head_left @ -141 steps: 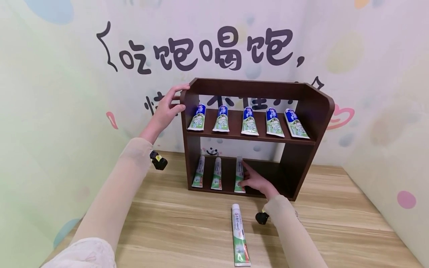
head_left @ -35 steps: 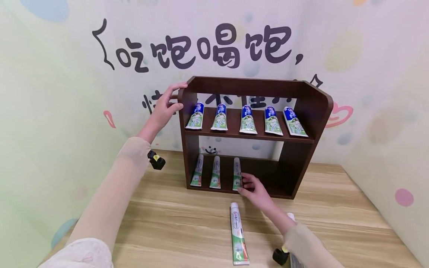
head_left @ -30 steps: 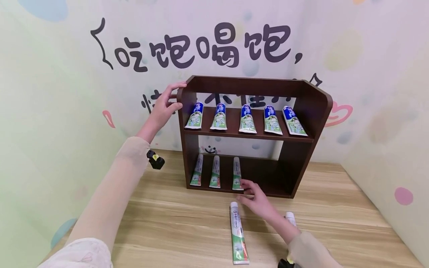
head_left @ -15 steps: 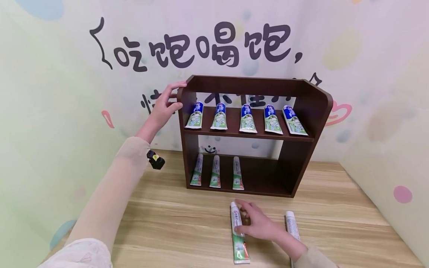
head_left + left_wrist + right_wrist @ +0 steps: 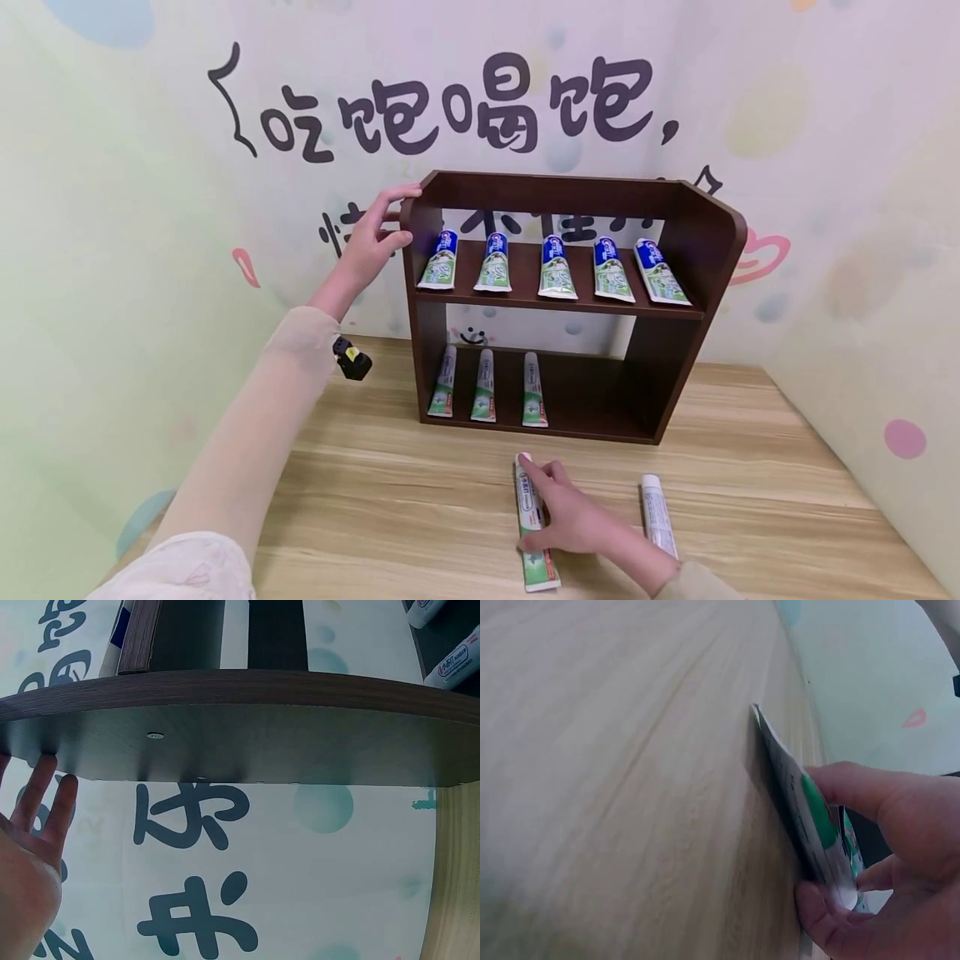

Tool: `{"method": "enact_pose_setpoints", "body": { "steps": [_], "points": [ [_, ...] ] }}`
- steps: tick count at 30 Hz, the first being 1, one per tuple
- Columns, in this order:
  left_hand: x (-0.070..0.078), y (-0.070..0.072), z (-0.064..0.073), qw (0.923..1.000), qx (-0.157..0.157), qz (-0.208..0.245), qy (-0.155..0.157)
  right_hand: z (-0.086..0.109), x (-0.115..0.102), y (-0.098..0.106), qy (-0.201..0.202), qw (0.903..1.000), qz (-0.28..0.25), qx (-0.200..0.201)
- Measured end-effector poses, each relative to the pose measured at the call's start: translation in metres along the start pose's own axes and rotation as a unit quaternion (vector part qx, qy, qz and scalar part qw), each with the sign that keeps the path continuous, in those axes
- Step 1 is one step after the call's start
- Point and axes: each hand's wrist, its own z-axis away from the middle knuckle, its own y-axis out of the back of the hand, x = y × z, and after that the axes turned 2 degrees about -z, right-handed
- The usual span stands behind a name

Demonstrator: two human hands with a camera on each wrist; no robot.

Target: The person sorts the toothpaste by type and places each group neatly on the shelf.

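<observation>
On the table in front of the shelf, my right hand (image 5: 573,515) grips a white and green toothpaste tube (image 5: 540,572), with the thumb toward the crimped end and the fingers toward the cap. The right wrist view shows the tube (image 5: 829,844) between thumb and fingers, one edge close over the wood. My left hand (image 5: 371,239) rests on the upper left side panel of the dark brown shelf (image 5: 555,192); in the left wrist view its fingers (image 5: 60,806) reach the panel's outer face, nearly straight.
Several blue and green toothpaste tubes (image 5: 557,268) lie in a row on the upper board. Three white and green tubes (image 5: 533,392) lie on the lower left and middle. Another white tube (image 5: 658,515) lies on the table (image 5: 772,500) beside my right forearm. A printed wall stands behind.
My right hand has left the third tube on the lower board, come back over the table and taken hold of the tube there. My left hand has stayed at the shelf.
</observation>
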Motion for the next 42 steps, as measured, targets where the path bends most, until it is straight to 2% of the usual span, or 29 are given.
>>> {"method": "enact_pose_setpoints", "body": {
  "steps": [4, 8, 11, 14, 17, 19, 20, 23, 25, 27, 33, 42],
  "points": [
    [0.006, -0.001, 0.001, 1.0, 0.0, -0.001, 0.006, -0.001, -0.006, -0.002, -0.009, 0.9999, 0.0, 0.006],
    [0.023, -0.001, 0.006, 0.9999, -0.004, -0.003, 0.011, -0.003, -0.009, -0.003, -0.015, 0.9998, 0.008, 0.014],
    [0.035, -0.001, 0.011, 0.9999, -0.008, -0.003, 0.014, -0.005, -0.008, -0.003, -0.006, 0.9997, 0.02, 0.013],
    [0.039, 0.0, 0.013, 0.9998, -0.011, -0.002, 0.016, -0.006, -0.005, -0.001, 0.007, 0.9998, 0.015, 0.007],
    [0.031, -0.001, 0.011, 0.9998, -0.009, -0.001, 0.015, -0.006, -0.003, 0.001, 0.014, 0.9991, -0.038, -0.009],
    [0.019, -0.001, 0.008, 0.9999, -0.006, -0.003, 0.011, -0.006, -0.001, 0.003, 0.012, 0.9958, -0.088, -0.021],
    [0.017, -0.001, 0.007, 0.9999, -0.006, -0.004, 0.011, -0.006, -0.001, 0.004, 0.008, 0.9933, -0.112, -0.027],
    [0.022, 0.0, 0.009, 0.9999, -0.006, -0.004, 0.01, -0.005, 0.003, 0.006, -0.001, 0.983, -0.179, -0.04],
    [0.033, 0.001, 0.012, 0.9999, -0.009, -0.003, 0.014, -0.005, 0.005, 0.007, -0.008, 0.9778, -0.205, -0.044],
    [0.041, 0.001, 0.014, 0.9998, -0.009, -0.004, 0.015, -0.006, 0.008, 0.008, -0.01, 0.9733, -0.225, -0.045],
    [0.042, 0.001, 0.014, 0.9999, -0.007, -0.004, 0.012, -0.005, 0.01, 0.017, -0.016, 0.9639, -0.263, -0.039],
    [0.044, 0.001, 0.013, 0.9998, -0.009, -0.002, 0.017, -0.007, 0.019, 0.043, -0.03, 0.9506, -0.308, -0.022]
  ]
}}
